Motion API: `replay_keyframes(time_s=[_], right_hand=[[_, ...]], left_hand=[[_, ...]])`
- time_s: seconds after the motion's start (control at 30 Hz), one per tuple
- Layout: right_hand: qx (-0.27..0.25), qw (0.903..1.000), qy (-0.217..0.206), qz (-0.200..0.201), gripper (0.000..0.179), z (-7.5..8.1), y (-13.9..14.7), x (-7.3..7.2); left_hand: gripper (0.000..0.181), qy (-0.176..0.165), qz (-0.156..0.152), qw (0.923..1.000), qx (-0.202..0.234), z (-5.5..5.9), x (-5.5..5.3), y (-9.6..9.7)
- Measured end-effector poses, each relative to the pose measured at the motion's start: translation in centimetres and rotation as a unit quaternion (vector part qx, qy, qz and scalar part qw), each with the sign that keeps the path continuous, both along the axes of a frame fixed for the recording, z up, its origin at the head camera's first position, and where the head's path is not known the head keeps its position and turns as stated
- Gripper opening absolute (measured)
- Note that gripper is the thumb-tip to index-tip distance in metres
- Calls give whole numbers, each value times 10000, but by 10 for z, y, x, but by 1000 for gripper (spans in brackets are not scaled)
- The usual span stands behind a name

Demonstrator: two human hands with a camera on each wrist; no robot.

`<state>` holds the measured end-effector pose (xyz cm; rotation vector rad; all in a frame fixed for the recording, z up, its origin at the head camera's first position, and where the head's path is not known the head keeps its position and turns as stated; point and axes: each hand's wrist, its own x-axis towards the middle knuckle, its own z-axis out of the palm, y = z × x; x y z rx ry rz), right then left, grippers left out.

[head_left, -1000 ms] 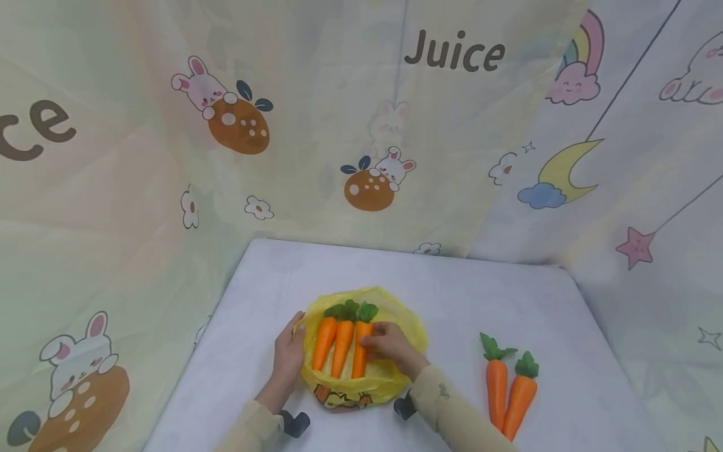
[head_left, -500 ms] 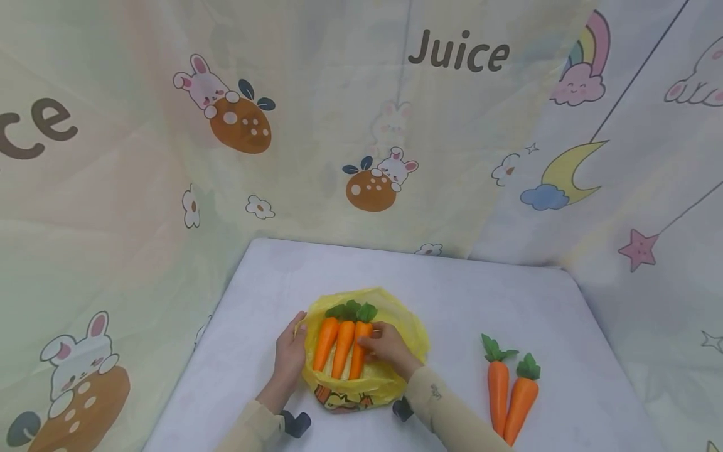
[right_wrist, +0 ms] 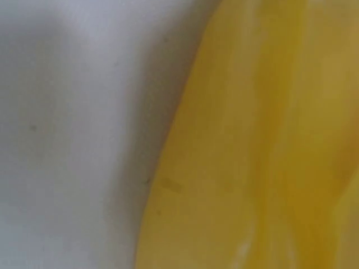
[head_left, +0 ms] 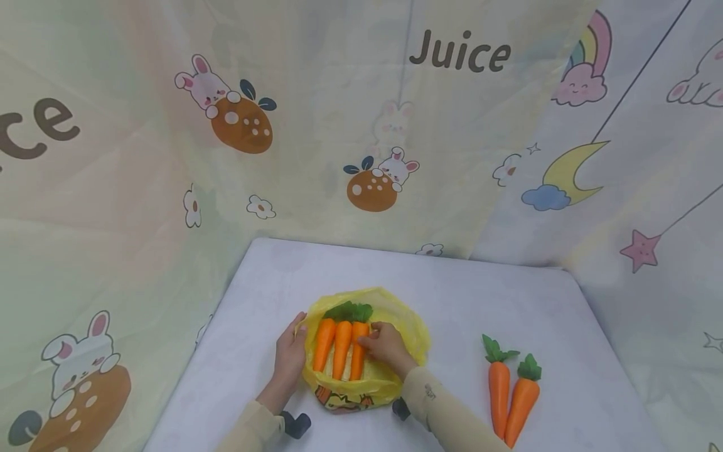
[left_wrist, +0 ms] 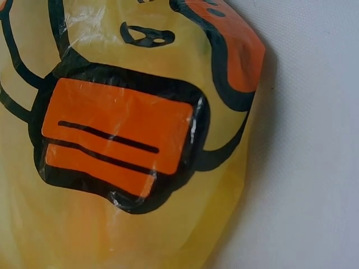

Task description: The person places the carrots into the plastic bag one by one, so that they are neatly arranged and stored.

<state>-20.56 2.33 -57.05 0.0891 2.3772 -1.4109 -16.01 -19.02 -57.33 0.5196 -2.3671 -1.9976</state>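
Note:
A yellow plastic bag (head_left: pixel 415 339) lies with its mouth spread wide, and three orange carrots sit side by side in it. My left hand (head_left: pixel 290 355) holds the bag's left rim, the thumb over the edge. My right hand (head_left: pixel 391 346) reaches inside and grips the rightmost carrot (head_left: pixel 358 355) near its upper part. Beside it are the middle carrot (head_left: pixel 341 348) and the left carrot (head_left: pixel 324 344), their green leaves bunched together. In the left wrist view the bag's printed front (left_wrist: pixel 118 129) shows; the right wrist view has its blurred yellow side (right_wrist: pixel 224 140). Neither wrist view shows a hand.
Two more carrots lie on the white table (head_left: pixel 452 301) to the right: one upright in view (head_left: pixel 499 392), the other slanting (head_left: pixel 522 402) against it. A printed curtain (head_left: pixel 316 125) rises behind and at both sides of the table. Dark wrist devices (head_left: pixel 296 425) sit under the sleeves.
The rightmost carrot, with my right hand on it, has shifted slightly left, closer to the middle one, and its leaves now overlap the others. My left hand stays at the bag's rim.

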Motion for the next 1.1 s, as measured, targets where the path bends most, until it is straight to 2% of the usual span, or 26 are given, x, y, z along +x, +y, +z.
replay_keyframes(time_s=[0.27, 0.4, 0.5, 0.6, 0.73, 0.87, 1.0, 1.1], right_hand=[[253, 9990, 268, 233, 67, 10, 3, 7], [409, 9962, 627, 444, 66, 18, 9, 14], [620, 9903, 1095, 595, 65, 26, 16, 20], [1117, 9760, 1733, 707, 61, 35, 23, 26], [1747, 9473, 2591, 699, 56, 44, 36, 36], [2047, 9205, 3284, 550, 54, 54, 51, 42], [2359, 9000, 3651, 335, 54, 64, 68, 42], [2492, 8906, 3801, 174, 56, 73, 82, 41]], left_hand=[[51, -25, -15, 10000, -41, 2, 0, -1], [52, -18, -39, 10000, -39, 3, -1, -1], [53, -32, -34, 9999, -95, 2, -1, -1], [53, -47, -30, 9999, -131, 2, 0, -2], [53, -93, -20, 9998, -183, 2, 1, -2], [53, -136, -21, 9996, -237, 3, 2, -1], [53, -135, -20, 9997, -215, 4, 3, 0], [53, -151, -17, 9997, -172, 4, 3, 0]])
